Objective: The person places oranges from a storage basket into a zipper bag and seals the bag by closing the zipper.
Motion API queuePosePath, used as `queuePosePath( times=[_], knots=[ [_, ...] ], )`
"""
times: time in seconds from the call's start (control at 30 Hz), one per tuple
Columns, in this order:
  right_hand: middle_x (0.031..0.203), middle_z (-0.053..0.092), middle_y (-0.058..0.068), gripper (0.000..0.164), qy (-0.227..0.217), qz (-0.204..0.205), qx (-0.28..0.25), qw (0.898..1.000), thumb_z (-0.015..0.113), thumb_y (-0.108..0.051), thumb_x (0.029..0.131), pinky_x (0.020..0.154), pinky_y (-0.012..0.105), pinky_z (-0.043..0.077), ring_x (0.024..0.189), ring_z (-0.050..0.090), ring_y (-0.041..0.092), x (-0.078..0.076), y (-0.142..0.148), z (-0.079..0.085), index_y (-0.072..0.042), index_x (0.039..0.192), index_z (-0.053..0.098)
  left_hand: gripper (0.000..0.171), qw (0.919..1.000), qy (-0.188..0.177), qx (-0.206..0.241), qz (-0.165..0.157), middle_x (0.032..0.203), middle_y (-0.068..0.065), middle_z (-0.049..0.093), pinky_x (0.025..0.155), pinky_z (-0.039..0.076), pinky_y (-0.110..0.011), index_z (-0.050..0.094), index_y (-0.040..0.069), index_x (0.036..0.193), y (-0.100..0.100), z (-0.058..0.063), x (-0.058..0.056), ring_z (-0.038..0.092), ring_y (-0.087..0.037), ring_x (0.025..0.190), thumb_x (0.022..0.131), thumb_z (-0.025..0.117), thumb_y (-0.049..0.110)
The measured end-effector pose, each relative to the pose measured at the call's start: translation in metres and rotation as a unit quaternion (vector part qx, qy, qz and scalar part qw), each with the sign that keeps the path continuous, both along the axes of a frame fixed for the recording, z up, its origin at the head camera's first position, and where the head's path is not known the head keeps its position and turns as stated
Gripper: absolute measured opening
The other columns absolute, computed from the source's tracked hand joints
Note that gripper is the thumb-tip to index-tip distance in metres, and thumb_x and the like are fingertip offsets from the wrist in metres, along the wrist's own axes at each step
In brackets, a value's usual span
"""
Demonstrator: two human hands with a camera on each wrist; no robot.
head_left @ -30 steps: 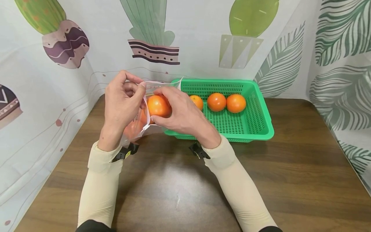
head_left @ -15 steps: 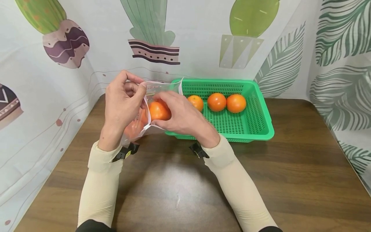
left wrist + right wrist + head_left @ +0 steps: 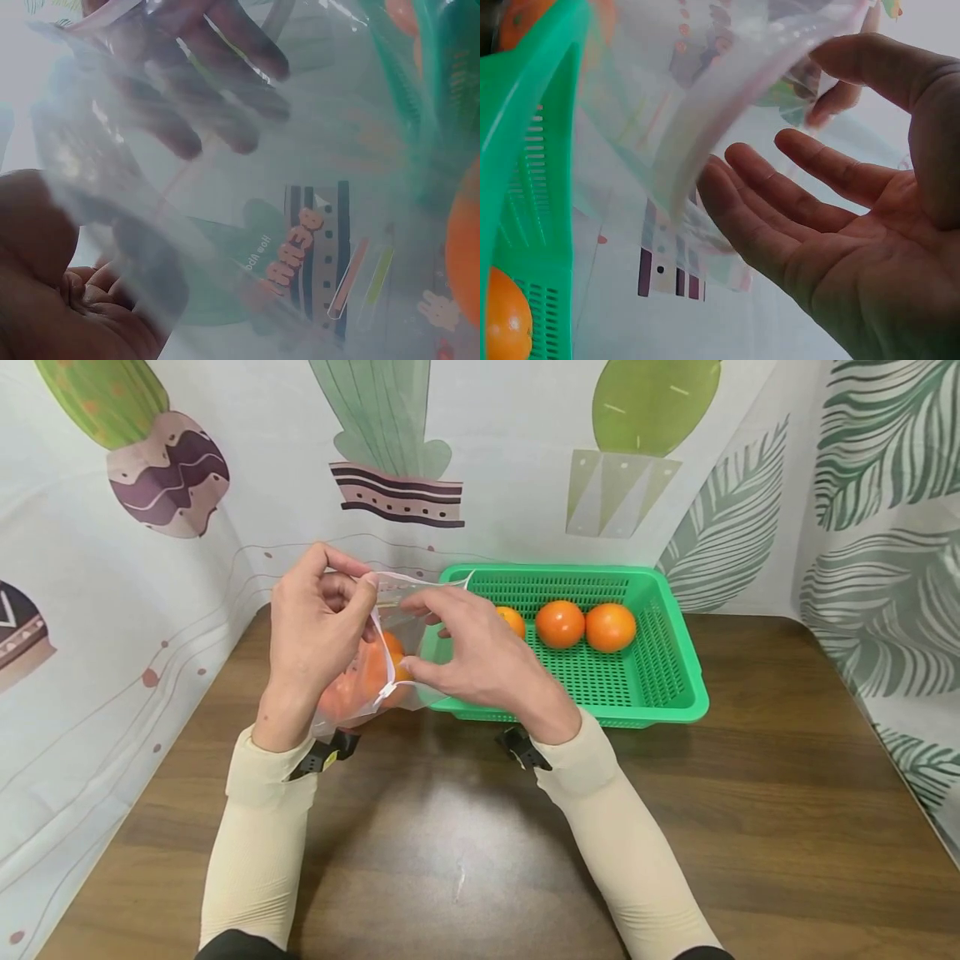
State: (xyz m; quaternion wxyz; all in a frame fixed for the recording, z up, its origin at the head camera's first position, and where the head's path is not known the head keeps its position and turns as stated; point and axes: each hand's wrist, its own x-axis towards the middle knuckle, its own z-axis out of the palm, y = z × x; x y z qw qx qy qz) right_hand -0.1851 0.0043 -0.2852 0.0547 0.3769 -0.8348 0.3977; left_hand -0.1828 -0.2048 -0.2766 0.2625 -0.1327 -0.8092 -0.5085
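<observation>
My left hand (image 3: 318, 627) pinches the upper rim of a clear zip bag (image 3: 360, 717) between thumb and fingers. Several oranges (image 3: 393, 664) lie inside it, seen through the film, to the left of the mouth. At the bag's mouth is my right hand (image 3: 480, 647), with nothing in its grasp. In the right wrist view, its loosely bent fingers (image 3: 780, 180) spread apart against or beside the film. Through the cloudy plastic, the left wrist view shows the right fingers (image 3: 217, 112) and one orange (image 3: 466, 240). A white slider (image 3: 387, 690) sits on the bag's zip edge.
Just right of the bag stands a green perforated basket (image 3: 675, 647). Three oranges (image 3: 561, 624) sit in it, one partly behind the right hand. Both stand on a brown wooden table (image 3: 465, 843), with a cactus-print cloth (image 3: 510, 452) behind.
The right hand has let go of an orange, which now rests inside the bag with the others. That hand has opened and drawn back slightly rightward. The left hand keeps its place.
</observation>
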Motion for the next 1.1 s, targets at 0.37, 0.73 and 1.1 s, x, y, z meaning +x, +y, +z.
queuePosePath(
  times=[0.37, 0.73, 1.1],
  knots=[
    [0.119, 0.067, 0.003, 0.039, 0.021, -0.002, -0.046, 0.999, 0.082, -0.017, 0.09, 0.093, 0.032, 0.06, 0.11, 0.064, 0.016, -0.002, 0.019, 0.002, -0.006, 0.125, 0.068, 0.01, 1.0, 0.001, -0.005, 0.008, 0.063, -0.006, 0.068, 0.04, 0.042, -0.019, 0.065, -0.001, 0.107, -0.001, 0.001, 0.0, 0.06, -0.018, 0.043, 0.1, 0.067, 0.007],
    [0.107, 0.066, 0.002, 0.025, 0.037, -0.019, -0.065, 0.997, 0.077, -0.013, 0.093, 0.086, 0.032, 0.06, 0.101, 0.064, 0.018, -0.002, 0.029, 0.0, -0.007, 0.115, 0.069, 0.01, 0.9999, -0.004, -0.002, 0.01, 0.061, -0.005, 0.066, 0.039, 0.042, -0.018, 0.064, -0.003, 0.106, 0.0, 0.002, 0.002, 0.059, -0.013, 0.042, 0.099, 0.065, 0.004],
    [0.109, 0.068, 0.003, 0.02, 0.022, -0.076, -0.036, 0.996, 0.073, -0.015, 0.094, 0.089, 0.031, 0.059, 0.099, 0.066, 0.015, -0.007, 0.052, -0.004, -0.007, 0.113, 0.07, 0.01, 0.9999, -0.007, -0.002, 0.012, 0.063, -0.007, 0.068, 0.04, 0.043, -0.019, 0.065, -0.002, 0.107, -0.001, 0.002, 0.004, 0.06, -0.017, 0.043, 0.1, 0.066, 0.006]
  ],
)
